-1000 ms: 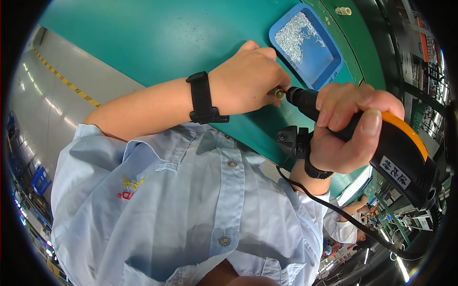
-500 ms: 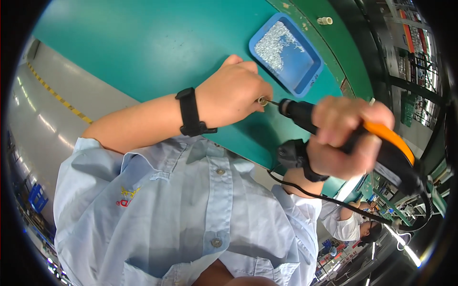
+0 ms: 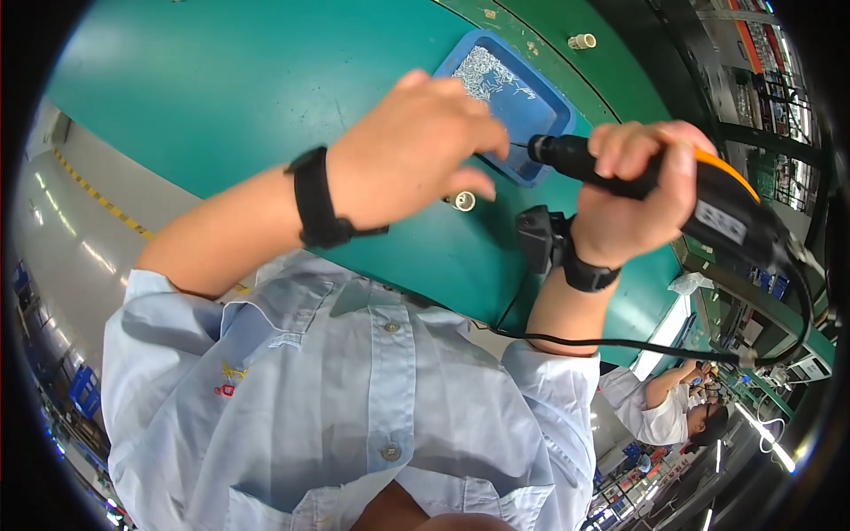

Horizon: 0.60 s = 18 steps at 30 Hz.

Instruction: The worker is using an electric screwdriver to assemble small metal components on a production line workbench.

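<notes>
The black-and-orange electric screwdriver (image 3: pixel 655 181) lies level above the green worktable (image 3: pixel 221 97), its thin bit pointing left at the left hand's fingertips. The right hand (image 3: pixel 633 199) is wrapped tight round its black grip; a white rectangular label sits on the black body just behind that hand. The left hand (image 3: pixel 412 150) has its fingers curled narrow at the bit tip; whether it pinches anything I cannot tell. Just behind the tip sits a blue rectangular plastic tray (image 3: pixel 549 111) of small silvery screws. 1 small white plastic cylinder (image 3: pixel 464 201) stands on the table below the left hand, another (image 3: pixel 582 41) beyond the tray. Both wrists wear black bands.
</notes>
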### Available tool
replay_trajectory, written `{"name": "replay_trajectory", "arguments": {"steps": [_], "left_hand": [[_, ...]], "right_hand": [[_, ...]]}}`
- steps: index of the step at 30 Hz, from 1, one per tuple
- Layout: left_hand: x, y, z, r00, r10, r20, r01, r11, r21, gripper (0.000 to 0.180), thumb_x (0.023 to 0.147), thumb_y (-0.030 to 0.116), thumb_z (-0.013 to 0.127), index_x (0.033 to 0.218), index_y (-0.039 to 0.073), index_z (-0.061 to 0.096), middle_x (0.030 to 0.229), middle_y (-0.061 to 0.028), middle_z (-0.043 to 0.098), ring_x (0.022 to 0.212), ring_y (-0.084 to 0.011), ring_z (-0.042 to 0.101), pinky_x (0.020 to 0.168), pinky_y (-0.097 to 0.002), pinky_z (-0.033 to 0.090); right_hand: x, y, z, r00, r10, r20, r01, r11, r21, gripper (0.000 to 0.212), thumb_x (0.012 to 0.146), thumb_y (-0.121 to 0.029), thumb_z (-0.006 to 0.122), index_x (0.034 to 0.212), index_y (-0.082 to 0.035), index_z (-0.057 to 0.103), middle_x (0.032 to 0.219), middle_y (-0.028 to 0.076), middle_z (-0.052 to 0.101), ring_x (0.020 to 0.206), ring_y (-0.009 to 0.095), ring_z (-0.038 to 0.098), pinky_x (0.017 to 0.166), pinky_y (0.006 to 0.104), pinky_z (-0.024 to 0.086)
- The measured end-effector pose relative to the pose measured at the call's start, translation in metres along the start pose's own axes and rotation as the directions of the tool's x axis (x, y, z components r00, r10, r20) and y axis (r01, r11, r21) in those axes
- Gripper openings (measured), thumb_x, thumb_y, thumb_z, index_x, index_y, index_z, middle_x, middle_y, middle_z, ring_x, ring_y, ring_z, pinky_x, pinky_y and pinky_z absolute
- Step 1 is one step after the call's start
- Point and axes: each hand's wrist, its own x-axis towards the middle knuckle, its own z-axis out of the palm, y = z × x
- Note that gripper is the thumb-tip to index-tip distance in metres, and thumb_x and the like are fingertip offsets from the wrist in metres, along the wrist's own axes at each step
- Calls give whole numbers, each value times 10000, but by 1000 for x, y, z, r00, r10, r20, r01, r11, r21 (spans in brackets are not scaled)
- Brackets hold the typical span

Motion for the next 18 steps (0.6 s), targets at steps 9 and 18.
{"name": "replay_trajectory", "arguments": {"steps": [9, 18], "left_hand": [[55, -27, 12, 980, 149, 129, -151, 989, 5, 75, 732, 190, 668, 757, 119, 664, 791, 24, 600, 842, -192, 525, 787, -337, 379], [62, -36, 13, 982, 166, 87, -177, 975, 137, 36, 746, 151, 652, 746, 116, 661, 800, 20, 607, 853, -183, 531, 790, -328, 379]], "right_hand": [[3, -29, -6, 986, -141, 85, 135, 988, 73, 229, 900, -252, 400, 966, -36, 438, 531, 48, 398, 427, 157, 394, 456, 309, 356], [4, -37, -6, 985, -166, -41, 166, 986, 2, 251, 879, -304, 429, 909, -88, 553, 567, -16, 383, 479, 106, 362, 507, 274, 308]]}}
